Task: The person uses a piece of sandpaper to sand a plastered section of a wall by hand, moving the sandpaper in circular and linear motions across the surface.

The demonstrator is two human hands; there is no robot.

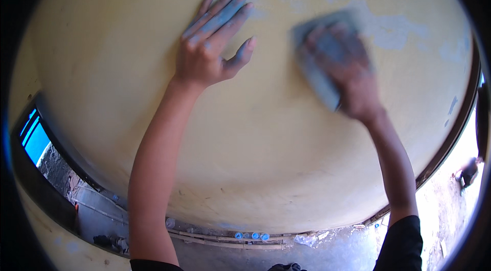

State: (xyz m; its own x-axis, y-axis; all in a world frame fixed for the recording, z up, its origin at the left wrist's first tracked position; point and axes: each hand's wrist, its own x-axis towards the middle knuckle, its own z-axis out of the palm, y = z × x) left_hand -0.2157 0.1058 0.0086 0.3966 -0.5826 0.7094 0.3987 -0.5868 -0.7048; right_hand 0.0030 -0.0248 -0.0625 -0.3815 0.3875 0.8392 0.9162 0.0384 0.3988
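My left hand [209,41] lies on the pale yellow wall [245,133], fingers stretched out, with blue-grey dust on them. To its right, my right hand [348,69] grips a grey-blue flat pad [314,79] against the wall, blurred by motion. Pale grey-blue patches [388,28] mark the surface around and above it.
Dark-framed openings [56,151] sit at left and right, with blue showing through the left one. Below are a grey concrete floor [225,250], long poles [204,238] and several small blue-topped containers [255,235]. Outside at the right, a blurred person [468,174] is partly visible.
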